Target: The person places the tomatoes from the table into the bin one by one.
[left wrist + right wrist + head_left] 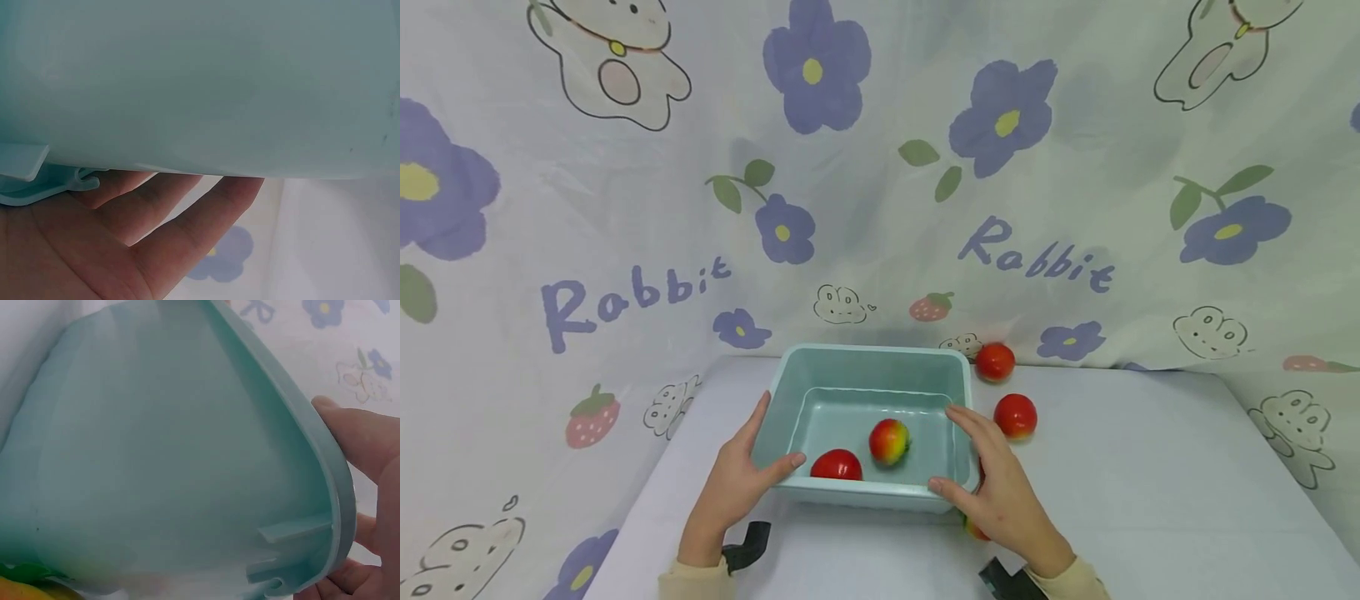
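A pale teal plastic bin [872,352] stands on the white table, and both hands hold it. My left hand [760,454] grips its near left corner, thumb over the front rim and fingers along the outer wall [200,81]. My right hand [981,462] grips the near right corner, its thumb [369,444] hooked over the rim [294,419]. Inside the bin lie a red fruit [837,465] and a red-and-yellow fruit [889,441].
Two red fruits [995,362] [1015,415] lie on the table to the right of the bin. Another fruit [973,527] shows partly under my right palm. A cloth printed with flowers and rabbits hangs behind and along both sides of the table [1150,483].
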Action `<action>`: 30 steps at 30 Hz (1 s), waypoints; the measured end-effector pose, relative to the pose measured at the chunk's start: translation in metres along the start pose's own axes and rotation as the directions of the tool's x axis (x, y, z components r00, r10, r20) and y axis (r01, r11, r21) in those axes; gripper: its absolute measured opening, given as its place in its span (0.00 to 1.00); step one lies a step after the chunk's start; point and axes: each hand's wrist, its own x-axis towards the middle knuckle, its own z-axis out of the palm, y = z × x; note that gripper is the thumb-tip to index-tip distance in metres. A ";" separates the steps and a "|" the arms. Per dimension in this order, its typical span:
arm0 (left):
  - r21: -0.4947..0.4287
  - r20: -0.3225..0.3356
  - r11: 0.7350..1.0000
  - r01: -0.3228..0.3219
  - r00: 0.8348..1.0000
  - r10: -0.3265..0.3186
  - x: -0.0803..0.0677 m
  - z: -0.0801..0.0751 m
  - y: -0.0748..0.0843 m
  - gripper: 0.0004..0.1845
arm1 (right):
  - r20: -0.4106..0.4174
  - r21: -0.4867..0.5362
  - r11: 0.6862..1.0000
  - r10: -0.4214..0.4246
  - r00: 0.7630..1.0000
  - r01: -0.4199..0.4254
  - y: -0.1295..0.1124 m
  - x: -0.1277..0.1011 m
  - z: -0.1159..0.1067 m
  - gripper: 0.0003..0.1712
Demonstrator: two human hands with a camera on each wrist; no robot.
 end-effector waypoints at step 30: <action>-0.008 -0.009 1.000 -0.002 1.000 0.002 0.000 0.000 -0.001 0.54 | -0.130 -0.044 0.996 0.075 0.989 -0.082 0.025 -0.030 -0.031 0.41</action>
